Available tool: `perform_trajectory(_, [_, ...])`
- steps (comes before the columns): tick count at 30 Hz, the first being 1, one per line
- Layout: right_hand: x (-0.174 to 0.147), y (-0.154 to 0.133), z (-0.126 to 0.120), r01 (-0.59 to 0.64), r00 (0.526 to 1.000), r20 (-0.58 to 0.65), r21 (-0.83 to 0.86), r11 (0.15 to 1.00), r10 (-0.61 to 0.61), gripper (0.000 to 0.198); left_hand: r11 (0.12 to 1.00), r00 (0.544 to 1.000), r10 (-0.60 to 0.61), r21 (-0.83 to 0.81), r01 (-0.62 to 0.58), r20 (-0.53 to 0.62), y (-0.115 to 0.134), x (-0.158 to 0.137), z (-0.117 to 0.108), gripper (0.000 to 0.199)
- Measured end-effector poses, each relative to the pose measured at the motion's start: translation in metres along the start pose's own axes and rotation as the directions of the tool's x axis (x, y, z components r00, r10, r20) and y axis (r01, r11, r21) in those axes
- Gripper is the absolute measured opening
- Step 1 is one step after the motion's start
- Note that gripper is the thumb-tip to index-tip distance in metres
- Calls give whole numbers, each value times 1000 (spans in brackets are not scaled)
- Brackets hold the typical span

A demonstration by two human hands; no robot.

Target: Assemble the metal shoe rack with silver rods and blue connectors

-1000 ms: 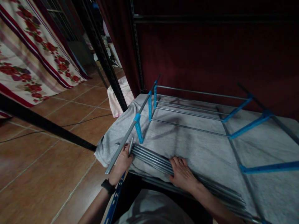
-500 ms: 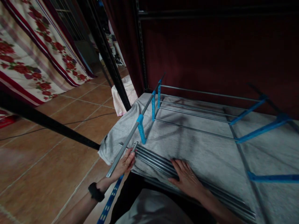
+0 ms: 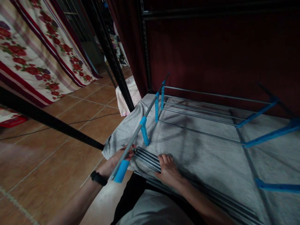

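Several thin grey metal tubes [image 3: 147, 160] lie side by side on the grey cloth in front of me. My right hand [image 3: 168, 171] is wrapped over them, fingers on the far side and thumb on the near side. At their left ends, my left hand [image 3: 128, 153] has its fingers closed round a tube end, partly hidden behind a sloping pole. That pole [image 3: 136, 134] belongs to a rack frame with blue plastic brackets [image 3: 144, 134] and passes over my left hand. A loose-hanging blue bracket [image 3: 122, 171] sits at its near end.
Thin crossbars [image 3: 201, 132] join the frame's left side to blue brackets [image 3: 264, 137] on the right. A black metal post [image 3: 117, 65] and a black bar [image 3: 51, 120] stand at the left. A dark red curtain [image 3: 211, 56] hangs behind; a cable [image 3: 93, 118] crosses the tiled floor.
My right hand has slid left along the tubes and closed round them. The tube end raised in my left hand is lowered among the others. The near blue bracket has swung up.
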State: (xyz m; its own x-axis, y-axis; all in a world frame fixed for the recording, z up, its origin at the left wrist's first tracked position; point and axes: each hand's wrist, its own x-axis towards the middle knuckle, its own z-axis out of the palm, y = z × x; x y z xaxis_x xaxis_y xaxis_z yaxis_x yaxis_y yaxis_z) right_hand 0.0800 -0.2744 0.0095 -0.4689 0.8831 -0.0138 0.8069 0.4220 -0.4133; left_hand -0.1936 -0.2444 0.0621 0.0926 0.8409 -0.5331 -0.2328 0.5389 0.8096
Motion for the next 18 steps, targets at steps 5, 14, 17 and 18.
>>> perform_trajectory(5, [5, -9, 1, -65, 994, 78, -73, 995, 70, 43, 1000, 1000, -5, 27, 4, 27, -3, -10, 4, 35])
perform_trajectory(14, [-11, -21, 3, -95, 990, 103, -40, 995, 98, 44, 999, 999, -44, 27, 43, 18, 11, -29, 11, 27])
perform_trajectory(17, [-28, -28, 7, -92, 985, 146, 12, 996, 89, 49, 995, 994, -92, 45, 90, 53, 11, -36, 9, 35])
perform_trajectory(18, [-34, -31, 9, -97, 982, 168, 27, 995, 91, 52, 992, 992, -113, 61, 110, 57, 9, -36, 7, 40])
